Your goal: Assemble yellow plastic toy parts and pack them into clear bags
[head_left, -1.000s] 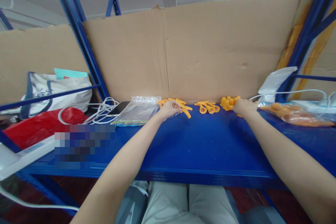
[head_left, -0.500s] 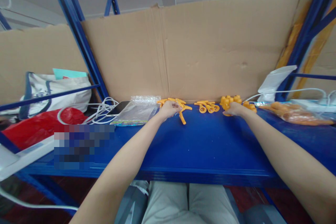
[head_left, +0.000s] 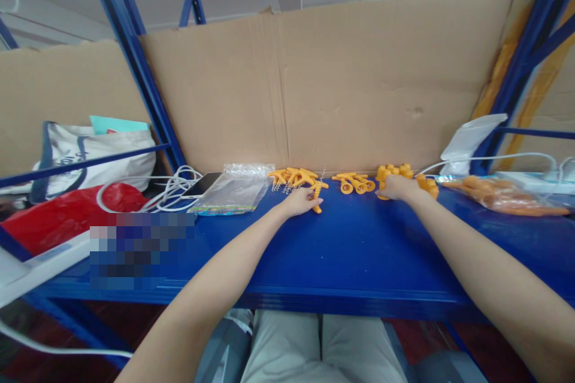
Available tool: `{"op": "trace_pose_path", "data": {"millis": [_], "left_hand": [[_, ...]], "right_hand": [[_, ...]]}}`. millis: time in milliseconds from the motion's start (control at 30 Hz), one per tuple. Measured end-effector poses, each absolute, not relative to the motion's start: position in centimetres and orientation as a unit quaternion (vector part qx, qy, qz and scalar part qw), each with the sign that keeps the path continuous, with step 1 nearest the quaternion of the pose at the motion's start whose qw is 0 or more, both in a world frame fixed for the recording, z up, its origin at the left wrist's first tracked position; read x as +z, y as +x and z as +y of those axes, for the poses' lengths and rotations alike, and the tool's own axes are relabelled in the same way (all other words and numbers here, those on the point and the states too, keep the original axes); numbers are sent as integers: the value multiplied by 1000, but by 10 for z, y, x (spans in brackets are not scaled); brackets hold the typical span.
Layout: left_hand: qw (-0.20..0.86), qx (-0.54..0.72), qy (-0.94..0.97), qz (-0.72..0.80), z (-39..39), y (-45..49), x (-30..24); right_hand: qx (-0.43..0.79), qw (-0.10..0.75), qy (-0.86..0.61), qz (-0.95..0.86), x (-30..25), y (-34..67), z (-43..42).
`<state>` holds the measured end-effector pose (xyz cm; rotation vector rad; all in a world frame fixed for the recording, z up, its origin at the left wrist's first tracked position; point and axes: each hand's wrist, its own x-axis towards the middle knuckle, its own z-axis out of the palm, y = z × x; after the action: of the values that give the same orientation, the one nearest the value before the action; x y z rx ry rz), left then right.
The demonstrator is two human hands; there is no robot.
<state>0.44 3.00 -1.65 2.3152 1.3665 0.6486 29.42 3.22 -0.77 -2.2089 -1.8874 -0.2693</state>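
Observation:
My left hand is closed on a long orange plastic piece, just in front of a pile of long orange pieces and small metal springs. My right hand is closed on a small orange piece at the front of a heap of short orange caps. Between the two hands lies a group of orange funnel-shaped pieces. All of this rests at the back of a blue shelf, against a cardboard wall.
A clear plastic bag, a phone and white cables lie left of the pile. A bag of orange parts and a white power strip sit at right. Red and white bags lie far left. Blue rack posts flank the shelf.
My left hand drew back from the pile toward me with one long orange piece. My right hand moved left from the far side of the caps to their front.

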Motion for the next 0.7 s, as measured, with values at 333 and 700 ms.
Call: {"op": "trace_pose_path", "data": {"millis": [333, 700], "left_hand": [[56, 145, 855, 494, 32, 3, -16], [45, 108, 843, 525, 27, 2, -10]], "right_hand": [[-143, 118, -677, -713, 12, 256, 15], [-133, 146, -513, -835, -3, 246, 20]]}}
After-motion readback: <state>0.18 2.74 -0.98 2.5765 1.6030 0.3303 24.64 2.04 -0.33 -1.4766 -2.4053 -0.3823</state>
